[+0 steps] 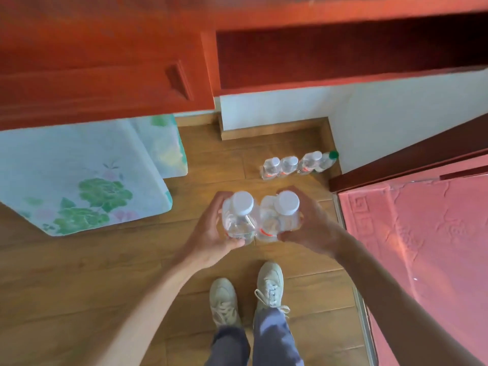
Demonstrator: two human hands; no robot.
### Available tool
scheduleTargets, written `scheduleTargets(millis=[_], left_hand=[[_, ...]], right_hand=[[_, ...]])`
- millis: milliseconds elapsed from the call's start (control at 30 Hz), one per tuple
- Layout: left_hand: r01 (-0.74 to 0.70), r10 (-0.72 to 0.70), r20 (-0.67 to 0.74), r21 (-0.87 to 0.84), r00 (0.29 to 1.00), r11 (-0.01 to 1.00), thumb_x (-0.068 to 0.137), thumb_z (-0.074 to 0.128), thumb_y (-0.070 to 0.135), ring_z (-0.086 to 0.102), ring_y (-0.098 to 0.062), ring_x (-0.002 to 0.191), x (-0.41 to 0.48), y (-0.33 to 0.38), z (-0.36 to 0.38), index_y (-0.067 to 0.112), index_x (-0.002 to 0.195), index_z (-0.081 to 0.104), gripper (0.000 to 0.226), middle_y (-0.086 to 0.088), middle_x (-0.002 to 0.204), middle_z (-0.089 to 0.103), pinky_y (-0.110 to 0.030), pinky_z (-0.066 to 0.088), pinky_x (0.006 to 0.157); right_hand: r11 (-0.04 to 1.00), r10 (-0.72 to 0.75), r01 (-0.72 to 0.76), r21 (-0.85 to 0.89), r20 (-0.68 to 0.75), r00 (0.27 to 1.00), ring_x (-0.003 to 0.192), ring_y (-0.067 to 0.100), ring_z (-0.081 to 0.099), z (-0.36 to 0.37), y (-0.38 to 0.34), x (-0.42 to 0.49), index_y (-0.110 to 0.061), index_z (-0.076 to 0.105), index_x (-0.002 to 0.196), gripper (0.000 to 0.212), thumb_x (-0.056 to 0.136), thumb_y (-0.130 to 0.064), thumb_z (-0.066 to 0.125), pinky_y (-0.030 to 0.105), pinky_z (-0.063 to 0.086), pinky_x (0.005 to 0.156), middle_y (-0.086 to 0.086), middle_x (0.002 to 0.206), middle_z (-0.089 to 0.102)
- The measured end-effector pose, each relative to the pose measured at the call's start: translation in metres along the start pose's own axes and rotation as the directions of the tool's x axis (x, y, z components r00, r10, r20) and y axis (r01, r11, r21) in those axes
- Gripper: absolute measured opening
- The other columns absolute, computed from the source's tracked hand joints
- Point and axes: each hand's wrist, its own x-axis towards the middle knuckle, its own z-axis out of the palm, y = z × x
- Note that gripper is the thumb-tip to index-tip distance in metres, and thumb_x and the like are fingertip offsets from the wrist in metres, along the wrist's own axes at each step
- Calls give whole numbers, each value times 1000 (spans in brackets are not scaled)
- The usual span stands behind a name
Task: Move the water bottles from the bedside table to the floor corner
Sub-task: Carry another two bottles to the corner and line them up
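Water bottles [239, 223]: I see a tight upright cluster clamped between both hands, held over the wood-plank floor [105, 273]. Left hand [208, 233] has fingers and thumb curled round the left-side bottle. Right hand [309, 233] is curled round the right-side one. Two round white caps show; I can't tell the exact count in the cluster. Clear plastic, clear liquid inside, red-banded labels.

Ahead of the hands, slightly right: floor row [287, 166] of four more bottles standing in the corner by the white wall [396, 109]. Three have white caps; the green-cap bottle [327, 161] is rightmost.

Left of the hands: pale-blue floral padded cover [79, 175]. Right: red embossed mat [422, 233]. Beyond: glossy red-brown wooden cabinet [105, 62] with a dark open recess [343, 54]. Below the hands: pale lace-up shoes [269, 281].
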Motion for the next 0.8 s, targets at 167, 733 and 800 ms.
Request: scheduleTargets(millis=[167,733,800], left_hand=[[-10,16,-114,48,993,999,61,80,-11,59,2,94,50,-67,22,31,114,48,75,12,105,60,-7,45,73],[-13,72,-377,157,923,987,59,84,-6,58,1,93,258,-231,35,26,115,47,75,18,100,56,3,40,71],[-9,76,-380,176,922,984,58,86,-4,58,-5,94,276,-244,31,25,114,48,73,15,100,57,2,40,70]], right_hand=[[999,-16,18,-34,40,999,85,-5,53,22,59,58,-18,49,122,71,63,5,82,1,40,73,-11,100,56],[998,-17,16,-62,-19,1000,122,25,49,81,218,292,-27,36,145,91,68,5,73,28,51,79,6,137,49],[998,-20,18,-60,-45,999,123,24,47,86,228,308,-27,36,146,89,70,6,71,20,48,71,5,139,47]])
